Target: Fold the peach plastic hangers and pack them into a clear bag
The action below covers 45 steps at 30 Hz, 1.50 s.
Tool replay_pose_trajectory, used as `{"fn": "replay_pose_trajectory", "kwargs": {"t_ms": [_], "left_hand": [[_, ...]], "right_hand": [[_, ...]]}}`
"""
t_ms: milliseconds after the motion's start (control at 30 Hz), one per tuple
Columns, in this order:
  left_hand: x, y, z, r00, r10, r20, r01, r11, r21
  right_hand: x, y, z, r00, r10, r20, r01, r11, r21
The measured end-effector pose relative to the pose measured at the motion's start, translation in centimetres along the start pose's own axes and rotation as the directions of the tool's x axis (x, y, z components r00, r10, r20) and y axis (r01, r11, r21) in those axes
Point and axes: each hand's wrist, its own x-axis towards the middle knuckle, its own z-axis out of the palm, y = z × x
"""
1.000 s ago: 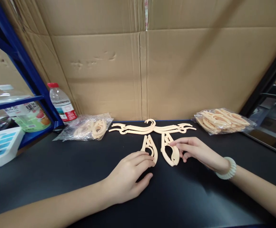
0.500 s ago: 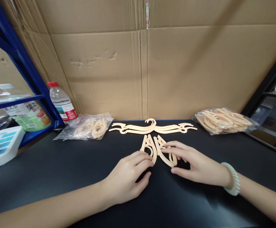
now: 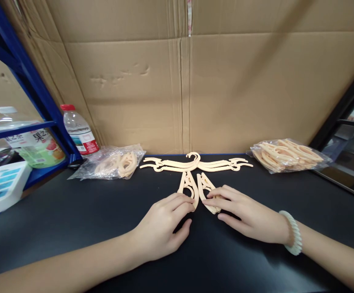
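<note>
Two cream plastic folding hangers, folded up, lie side by side on the black table. Over the lower end of the left folded hanger (image 3: 196, 193) curl the fingers of my left hand (image 3: 164, 224), its thumb held apart. My right hand (image 3: 247, 213), with a pale coil band on the wrist, has its fingertips across the right folded hanger (image 3: 203, 197) and the thumb near its lower tip. Fingers hide part of both. Just behind them lie several unfolded hangers (image 3: 180, 165), stacked with arms spread and hooks together.
A clear bag of folded hangers (image 3: 126, 165) lies back left, another bag (image 3: 287, 154) back right. A red-capped bottle (image 3: 79, 132) stands by the blue shelf frame (image 3: 27, 77), which holds a larger bottle (image 3: 39, 146). A cardboard wall (image 3: 134, 93) closes off the back.
My right hand and the right folded hanger have shifted left, and this hanger looks narrower. My left hand and its hanger have moved very slightly left. The stacked hangers have stayed put.
</note>
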Motion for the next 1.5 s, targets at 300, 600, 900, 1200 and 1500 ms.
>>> {"fn": "replay_pose_trajectory", "kwargs": {"t_ms": [300, 600, 900, 1200, 1500], "left_hand": [[-0.1, -0.1, -0.1, 1.000, -0.002, -0.009, 0.002, 1.000, -0.022], [-0.1, 0.0, -0.1, 0.998, 0.001, -0.067, 0.001, 0.999, 0.041], [0.3, -4.7, -1.6, 0.974, -0.127, -0.188, 0.148, 0.984, 0.104], [0.3, -4.5, -1.5, 0.996, -0.079, -0.028, 0.083, 0.983, 0.163], [0.2, -4.8, -1.4, 0.991, -0.134, 0.005, 0.131, 0.975, 0.182]], "right_hand": [[0.1, -0.2, 0.1, 0.999, 0.031, -0.028, -0.029, 0.997, 0.072], [0.0, -0.1, 0.0, 0.998, 0.039, -0.040, -0.034, 0.991, 0.130], [-0.4, 3.6, -1.0, 0.964, 0.172, -0.203, -0.156, 0.983, 0.092], [-0.4, 5.0, -1.5, 0.961, 0.214, -0.175, -0.206, 0.977, 0.062], [-0.4, 4.8, -1.4, 0.966, 0.204, -0.159, -0.192, 0.977, 0.090]]}}
